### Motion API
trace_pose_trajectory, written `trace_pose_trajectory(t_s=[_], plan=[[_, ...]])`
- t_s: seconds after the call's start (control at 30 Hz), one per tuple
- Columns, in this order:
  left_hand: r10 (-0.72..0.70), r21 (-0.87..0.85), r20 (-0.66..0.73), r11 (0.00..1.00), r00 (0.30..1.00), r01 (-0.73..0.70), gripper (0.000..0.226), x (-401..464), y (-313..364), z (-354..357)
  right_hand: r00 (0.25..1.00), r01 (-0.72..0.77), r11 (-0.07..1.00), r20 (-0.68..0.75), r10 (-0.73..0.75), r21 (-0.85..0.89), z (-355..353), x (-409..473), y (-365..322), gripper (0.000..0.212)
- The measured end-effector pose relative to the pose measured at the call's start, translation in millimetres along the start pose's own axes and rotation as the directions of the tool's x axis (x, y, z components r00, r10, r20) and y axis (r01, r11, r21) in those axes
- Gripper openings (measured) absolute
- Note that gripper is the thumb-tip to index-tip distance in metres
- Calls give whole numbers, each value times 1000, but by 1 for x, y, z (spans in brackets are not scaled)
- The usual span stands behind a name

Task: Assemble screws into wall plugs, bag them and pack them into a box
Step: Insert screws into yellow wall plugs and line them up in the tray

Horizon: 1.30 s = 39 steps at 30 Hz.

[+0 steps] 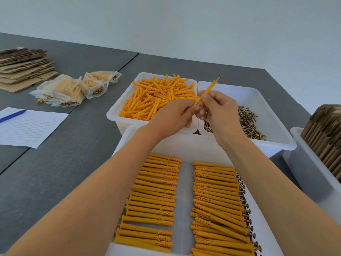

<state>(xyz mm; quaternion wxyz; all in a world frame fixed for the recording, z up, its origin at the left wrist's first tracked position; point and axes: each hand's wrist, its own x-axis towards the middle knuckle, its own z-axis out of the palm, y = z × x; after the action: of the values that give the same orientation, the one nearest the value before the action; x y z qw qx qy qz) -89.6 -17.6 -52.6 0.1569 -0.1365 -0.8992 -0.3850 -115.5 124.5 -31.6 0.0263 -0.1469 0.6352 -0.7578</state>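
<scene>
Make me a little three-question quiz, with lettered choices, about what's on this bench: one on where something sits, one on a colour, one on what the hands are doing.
1. Where is the bin of loose screws?
A. right of the bin of loose plugs
B. on the lined paper
C. under the flat cardboard stack

2. What colour is the pen?
A. red
B. blue
C. green

3. What is the held wall plug like?
A. empty
B. snapped in half
C. has a screw head sticking out of its top

Answers: 1 A, the two white bins stand side by side. 2 B, it lies blue on the paper. 3 C, the left hand and right hand pinch its lower end.
</scene>
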Motion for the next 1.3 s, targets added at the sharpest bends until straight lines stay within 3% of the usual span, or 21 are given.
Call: trace_pose_trajectory(t_s=[0.13, 0.2, 0.27, 0.33, 0.4, 0.47, 0.53, 0.7, 0.9, 1.03, 1.3], plan=[[-107, -307, -5, 946, 994, 101, 43, 2, 7, -10, 985, -113, 895, -70, 158, 431, -17, 11, -11, 23], [-250, -382, -7, 896, 968, 228, 56, 3, 1, -20, 982, -187, 905, 45, 184, 383, -18, 10, -13, 23], [-386, -444, -18, 829, 922, 338, 61, 3, -7, -28, 931, -288, 942, 283, 233, 172, -10, 1, -11, 20], [-475, -540, -40, 750, 879, 381, 59, 4, -11, -31, 770, -315, 942, 548, 326, -118, 1, -11, -13, 16], [-504, -588, -40, 710, 863, 387, 57, 4, -13, -32, 541, -219, 891, 711, 450, -397, 12, -24, -15, 14], [-528, -608, -29, 684, 849, 404, 53, 5, -12, -33, 348, -43, 808, 749, 564, -588, 25, -38, -13, 16], [-551, -623, -25, 661, 834, 418, 49, 5, -10, -35, 272, 156, 698, 710, 650, -699, 39, -52, -5, 20], [-578, -632, -20, 640, 816, 438, 44, 6, -9, -35, 448, 593, 348, 657, 606, -726, 63, -82, 18, 27], [-556, -598, -13, 670, 831, 438, 42, 7, -12, -34, 512, 739, 118, 666, 542, -663, 76, -100, 26, 22], [-537, -572, -27, 700, 843, 428, 40, 7, -16, -32, 526, 771, 52, 681, 509, -635, 80, -104, 30, 19], [-512, -552, -41, 728, 858, 408, 39, 9, -22, -29, 504, 758, 112, 686, 525, -642, 78, -104, 25, 21]])
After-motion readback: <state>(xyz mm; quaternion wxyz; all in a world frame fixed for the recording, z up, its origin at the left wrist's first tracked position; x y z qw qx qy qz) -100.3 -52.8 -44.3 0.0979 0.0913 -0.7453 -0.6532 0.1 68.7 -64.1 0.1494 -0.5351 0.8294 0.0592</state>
